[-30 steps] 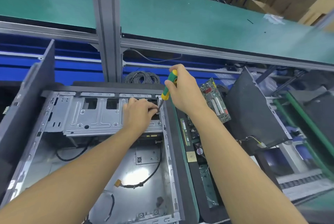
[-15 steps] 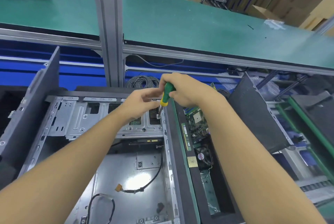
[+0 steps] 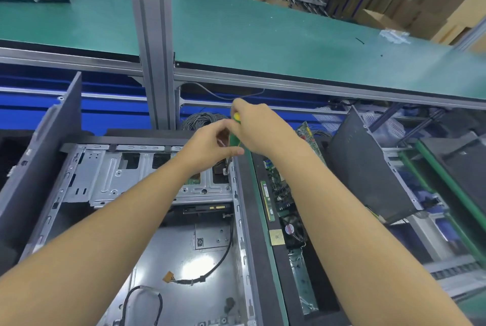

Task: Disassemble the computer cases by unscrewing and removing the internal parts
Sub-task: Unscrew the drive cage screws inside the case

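Note:
An open computer case (image 3: 65, 194) lies in front of me with its silver drive cage (image 3: 110, 181) at the far end. My right hand (image 3: 260, 131) grips the top of a green and yellow screwdriver (image 3: 233, 140). The screwdriver stands nearly upright, its tip on a screw (image 3: 225, 171) at the cage's right end. My left hand (image 3: 210, 145) pinches the lower part of the handle between thumb and fingers. Loose black cables (image 3: 207, 273) lie on the case floor.
A black tray (image 3: 265, 260) to the right holds circuit boards (image 3: 278, 188) and a small fan (image 3: 292, 231). Another dark case (image 3: 368, 167) leans further right. A grey post (image 3: 152, 36) and a green conveyor (image 3: 263, 36) stand behind. A black panel (image 3: 39, 154) rises at the left.
My left hand has lifted off the cage near the screw and now holds the screwdriver's lower handle. The right hand has shifted left over the tool, which stands more upright.

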A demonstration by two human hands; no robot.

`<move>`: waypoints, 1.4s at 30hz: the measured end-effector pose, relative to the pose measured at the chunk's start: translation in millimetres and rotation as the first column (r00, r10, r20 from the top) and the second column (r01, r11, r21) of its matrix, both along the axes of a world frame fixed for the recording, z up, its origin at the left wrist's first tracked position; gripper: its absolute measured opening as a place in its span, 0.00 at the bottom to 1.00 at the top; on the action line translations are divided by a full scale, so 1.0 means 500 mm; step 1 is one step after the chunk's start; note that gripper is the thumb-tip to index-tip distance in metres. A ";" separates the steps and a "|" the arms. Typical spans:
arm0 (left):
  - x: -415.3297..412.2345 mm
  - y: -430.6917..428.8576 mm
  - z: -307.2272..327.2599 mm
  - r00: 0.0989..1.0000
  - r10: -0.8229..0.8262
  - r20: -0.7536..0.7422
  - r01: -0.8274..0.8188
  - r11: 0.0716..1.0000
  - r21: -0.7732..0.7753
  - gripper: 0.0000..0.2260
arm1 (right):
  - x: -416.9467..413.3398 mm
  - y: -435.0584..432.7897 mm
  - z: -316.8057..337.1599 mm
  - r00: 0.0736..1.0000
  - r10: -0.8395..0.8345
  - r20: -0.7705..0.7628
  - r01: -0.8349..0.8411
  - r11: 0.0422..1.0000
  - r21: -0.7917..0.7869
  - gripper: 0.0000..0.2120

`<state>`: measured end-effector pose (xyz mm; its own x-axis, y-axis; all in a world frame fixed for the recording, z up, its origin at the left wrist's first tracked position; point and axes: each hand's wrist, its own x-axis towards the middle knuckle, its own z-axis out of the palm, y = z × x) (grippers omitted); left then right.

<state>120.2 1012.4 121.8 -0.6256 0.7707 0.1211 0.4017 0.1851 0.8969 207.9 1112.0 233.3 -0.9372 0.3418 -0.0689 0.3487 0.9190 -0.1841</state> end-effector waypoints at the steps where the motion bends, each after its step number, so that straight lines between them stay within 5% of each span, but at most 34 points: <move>1: -0.006 -0.006 -0.002 0.999 -0.046 0.021 0.047 0.999 -0.016 0.11 | 0.001 0.002 0.008 0.998 0.044 0.037 -0.042 0.998 -0.041 0.10; 7: 0.000 -0.014 -0.008 0.998 0.013 0.055 -0.012 1.000 -0.015 0.11 | 0.007 0.007 0.023 0.986 0.105 0.126 -0.080 0.980 -0.184 0.08; 11: 0.016 0.011 -0.006 0.992 0.119 -0.051 -0.122 0.990 -0.076 0.16 | -0.003 -0.003 0.014 0.992 -0.107 0.064 0.111 0.992 -0.064 0.23; 13: 0.018 0.013 -0.003 0.994 0.090 -0.059 -0.097 0.987 -0.128 0.18 | -0.006 -0.002 0.011 0.988 -0.144 0.055 0.143 0.989 0.027 0.19; 17: 0.006 -0.014 0.000 0.986 -0.095 0.135 0.098 0.995 -0.018 0.16 | -0.003 0.004 0.022 0.997 0.018 0.074 -0.015 0.999 -0.050 0.07; 22: 0.007 -0.009 -0.004 0.999 0.054 -0.003 -0.054 0.998 -0.033 0.12 | 0.002 0.000 0.033 0.980 0.126 0.153 -0.096 0.977 -0.191 0.26; 28: 0.022 0.019 0.003 0.992 0.101 -0.081 -0.107 0.991 -0.077 0.18 | -0.007 -0.011 0.006 0.961 -0.227 0.157 0.235 0.972 -0.030 0.26; 32: 0.018 -0.001 -0.003 0.996 -0.070 -0.051 0.066 0.994 -0.084 0.12 | 0.003 -0.010 0.016 0.975 -0.061 0.212 0.073 0.996 -0.046 0.05; 35: 0.014 -0.024 -0.010 0.982 -0.135 0.130 0.132 0.991 0.026 0.14 | 0.006 -0.007 0.037 0.963 0.034 0.266 -0.015 0.997 -0.076 0.11; 39: 0.005 -0.022 -0.004 0.998 -0.013 0.053 0.014 1.000 -0.006 0.10 | 0.006 -0.017 0.037 0.953 0.102 0.286 -0.052 0.983 -0.179 0.17; 42: 0.005 -0.016 0.000 0.989 -0.101 0.104 0.106 0.993 -0.049 0.04 | 0.003 -0.019 0.027 0.962 0.089 0.258 -0.042 0.982 -0.183 0.16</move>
<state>122.8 1004.4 121.6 -0.5491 0.8356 0.0176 0.3289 0.1967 0.9236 209.2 1102.7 247.0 -0.8973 0.2412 -0.3698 0.3469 0.9033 -0.2526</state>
